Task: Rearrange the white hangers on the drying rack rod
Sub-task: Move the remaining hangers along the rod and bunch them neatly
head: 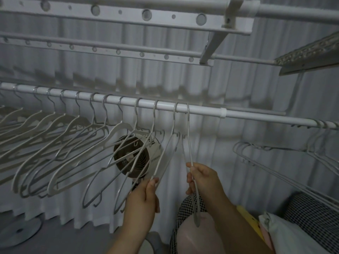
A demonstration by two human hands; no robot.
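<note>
Head view: white hangers (60,143) hooked in a spaced row along the drying rack rod (201,110), mostly on the left stretch; a smaller bunch (275,162) hanging at the far right end.
Left hand (145,197): thumb and fingers (151,182) pinching the lower arm of the 2nd-to-last hanger (165,154) in the row.
Right hand (203,180): fingers (189,180) curled round the wire of the last hanger (189,143), its hook over the rod just beside the neighbouring hook.
Step in hand: probably spacing these 2 hangers along the rod.
Doing it well: slide each hook sideways instead of lifting it; keep the pull low and gentle to avoid twisting a hook off; match the gap between hooks further left; hold the 2 frames apart to prevent tangling.
Risk: snagging on the overlapping arms of hangers just to the left.
Behind: a round fan (132,156) and a pleated curtain (238,79).
</note>
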